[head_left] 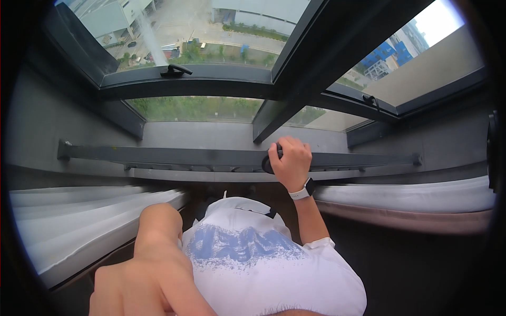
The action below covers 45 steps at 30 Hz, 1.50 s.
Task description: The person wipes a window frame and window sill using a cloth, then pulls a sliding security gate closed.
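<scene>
Item one, the grip: we find the right hand (291, 158) closed in a fist around a black object (268, 165), dark and curved, its far part hidden by the fingers. We place this object at the grey rail (190, 156), just right of the rail's middle and overlapping it in view; whether the two touch, we cannot tell. On the same wrist we record a watch (309, 186), dark face, pale strap. The left hand (142, 284) we enter as raised well to the near side of the rail, its back showing; its fingertips are out of sight, so we cannot tell its grip or any contents. Also on the rail's near side, we count a white shirt (242, 279) with blue print, a white curtain (79, 226) toward the rail's left end, and another white curtain (406, 196) with a pinkish drape (416, 218) toward its right end. Beyond the rail, we note a grey sill (197, 136), dark-framed windows (184, 88) with two black handles (176, 70), and outside, buildings and greenery.
</scene>
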### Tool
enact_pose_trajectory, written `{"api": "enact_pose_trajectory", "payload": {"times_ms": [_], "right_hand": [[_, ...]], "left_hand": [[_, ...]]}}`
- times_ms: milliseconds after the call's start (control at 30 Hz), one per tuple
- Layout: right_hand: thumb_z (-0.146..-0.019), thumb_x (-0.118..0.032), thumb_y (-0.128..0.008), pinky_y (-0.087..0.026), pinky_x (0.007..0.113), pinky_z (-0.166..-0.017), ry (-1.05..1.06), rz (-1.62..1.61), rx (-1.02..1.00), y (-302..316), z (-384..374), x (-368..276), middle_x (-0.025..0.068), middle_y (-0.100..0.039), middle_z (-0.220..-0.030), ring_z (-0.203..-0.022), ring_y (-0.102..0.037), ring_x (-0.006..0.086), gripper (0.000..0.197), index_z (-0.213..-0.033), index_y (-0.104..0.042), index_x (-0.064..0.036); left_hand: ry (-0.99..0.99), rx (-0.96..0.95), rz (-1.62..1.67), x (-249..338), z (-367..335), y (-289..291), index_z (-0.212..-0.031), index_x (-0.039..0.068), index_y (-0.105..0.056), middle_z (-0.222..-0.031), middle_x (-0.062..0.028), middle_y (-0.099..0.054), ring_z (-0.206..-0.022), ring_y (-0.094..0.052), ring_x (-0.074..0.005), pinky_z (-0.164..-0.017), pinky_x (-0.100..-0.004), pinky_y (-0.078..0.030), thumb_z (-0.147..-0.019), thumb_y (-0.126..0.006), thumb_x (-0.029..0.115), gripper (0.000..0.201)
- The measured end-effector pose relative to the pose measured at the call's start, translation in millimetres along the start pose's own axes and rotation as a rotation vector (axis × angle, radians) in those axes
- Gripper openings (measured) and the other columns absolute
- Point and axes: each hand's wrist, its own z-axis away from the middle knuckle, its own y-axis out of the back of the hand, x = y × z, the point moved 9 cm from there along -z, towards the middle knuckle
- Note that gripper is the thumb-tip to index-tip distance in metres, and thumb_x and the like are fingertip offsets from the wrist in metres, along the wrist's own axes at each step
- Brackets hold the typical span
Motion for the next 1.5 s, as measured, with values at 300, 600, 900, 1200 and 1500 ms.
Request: {"api": "enact_pose_trajectory", "payload": {"times_ms": [300,600,900,1200,1500], "right_hand": [[-0.097,-0.025,-0.069,-0.05,0.048,-0.083,-0.207,0.194,0.197,36.8,15.4,96.8,0.0109,-0.074,-0.087,-0.087,-0.068,0.0355,0.026,-0.082,-0.075,-0.0039],[-0.089,-0.022,-0.074,-0.05,0.045,-0.078,0.128,-0.196,0.056,-24.0,-3.4,-67.2,0.0093,-0.066,-0.081,-0.08,-0.063,0.0326,0.021,-0.075,-0.067,-0.0086],[-0.092,-0.019,-0.074,-0.049,0.05,-0.095,-0.028,0.049,0.187,30.6,13.5,61.0,0.0101,-0.072,-0.085,-0.084,-0.068,0.0348,0.015,-0.083,-0.074,-0.006],[-0.093,-0.017,-0.07,-0.051,0.049,-0.069,-0.025,0.09,0.131,32.5,11.9,70.4,0.0125,-0.066,-0.08,-0.078,-0.063,0.037,0.019,-0.08,-0.07,-0.0029],[-0.095,-0.027,-0.074,-0.052,0.042,-0.073,0.345,-0.153,-0.079,-75.5,-15.2,-161.2,0.0083,-0.064,-0.087,-0.085,-0.064,0.029,0.024,-0.085,-0.069,-0.0056]], "left_hand": [[0.036,0.071,0.026,13.1,8.7,9.4,-0.085,0.011,-0.068,-0.096,-0.0008,-0.069,-0.086,-0.064,-0.0161,-0.077,-0.0318,-0.055,-0.096,-0.075,0.005,0.014],[0.169,-0.506,-0.069,-27.4,30.2,-5.8,-0.085,0.009,-0.074,-0.096,-0.006,-0.071,-0.081,-0.066,-0.0172,-0.068,-0.0305,-0.057,-0.097,-0.08,0.01,0.013],[0.069,-0.429,-1.952,-78.8,107.8,171.0,-0.082,0.006,-0.069,-0.076,-0.0062,-0.07,-0.067,-0.067,-0.0256,-0.061,-0.0335,-0.051,-0.078,-0.075,0.001,0.009],[0.346,0.091,-2.095,5.5,175.1,293.0,-0.073,0.005,-0.062,-0.066,-0.0116,-0.059,-0.058,-0.055,-0.0321,-0.056,-0.0419,-0.042,-0.089,-0.062,0.015,0.019],[0.216,0.022,-2.073,0.5,169.6,289.3,-0.073,0.005,-0.06,-0.067,-0.0117,-0.058,-0.059,-0.055,-0.033,-0.057,-0.0422,-0.042,-0.088,-0.063,0.01,0.017]]}}
